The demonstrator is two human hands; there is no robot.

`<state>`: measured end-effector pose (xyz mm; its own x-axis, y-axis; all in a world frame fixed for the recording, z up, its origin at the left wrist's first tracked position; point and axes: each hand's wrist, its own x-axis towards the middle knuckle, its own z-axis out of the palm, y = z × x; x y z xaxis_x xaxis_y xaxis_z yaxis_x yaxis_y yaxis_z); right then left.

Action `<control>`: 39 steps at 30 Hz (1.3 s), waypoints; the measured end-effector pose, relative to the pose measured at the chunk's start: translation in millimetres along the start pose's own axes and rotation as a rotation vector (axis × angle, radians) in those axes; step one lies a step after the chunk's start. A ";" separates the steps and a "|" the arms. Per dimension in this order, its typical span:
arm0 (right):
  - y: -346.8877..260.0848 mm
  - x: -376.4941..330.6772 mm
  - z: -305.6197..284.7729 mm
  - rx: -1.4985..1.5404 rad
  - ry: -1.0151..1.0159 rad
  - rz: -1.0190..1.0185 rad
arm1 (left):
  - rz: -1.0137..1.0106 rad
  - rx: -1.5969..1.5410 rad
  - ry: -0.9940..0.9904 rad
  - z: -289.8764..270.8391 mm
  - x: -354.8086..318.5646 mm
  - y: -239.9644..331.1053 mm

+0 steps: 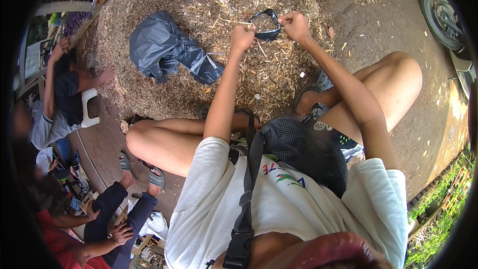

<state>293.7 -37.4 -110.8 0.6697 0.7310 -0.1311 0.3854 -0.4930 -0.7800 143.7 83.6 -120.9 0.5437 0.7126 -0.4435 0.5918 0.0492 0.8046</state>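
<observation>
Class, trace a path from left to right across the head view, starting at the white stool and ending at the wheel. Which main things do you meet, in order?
White stool, dark plastic bag, the wearer's left hand, black looped band, the wearer's right hand, wheel.

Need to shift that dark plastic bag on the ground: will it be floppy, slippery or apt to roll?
The dark plastic bag would probably sag, since its skin is creased and folded. Its sheen suggests it may be slippery. Its slumped, uneven shape makes rolling unlikely.
</observation>
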 end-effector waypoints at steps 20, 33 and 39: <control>3.3 1.6 1.1 0.031 0.052 -0.103 | 0.019 0.002 0.019 2.8 4.2 -9.3; 18.5 3.9 9.6 -0.151 0.093 0.027 | 0.235 0.135 0.149 -7.2 -21.6 -20.3; 36.2 14.2 10.7 0.023 0.033 0.150 | 0.015 0.723 -0.147 18.6 -38.8 -44.4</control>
<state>310.3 -39.8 -147.5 0.7391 0.6339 -0.2278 0.2649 -0.5845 -0.7669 107.4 40.8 -146.7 0.5992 0.6057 -0.5235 0.8003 -0.4701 0.3722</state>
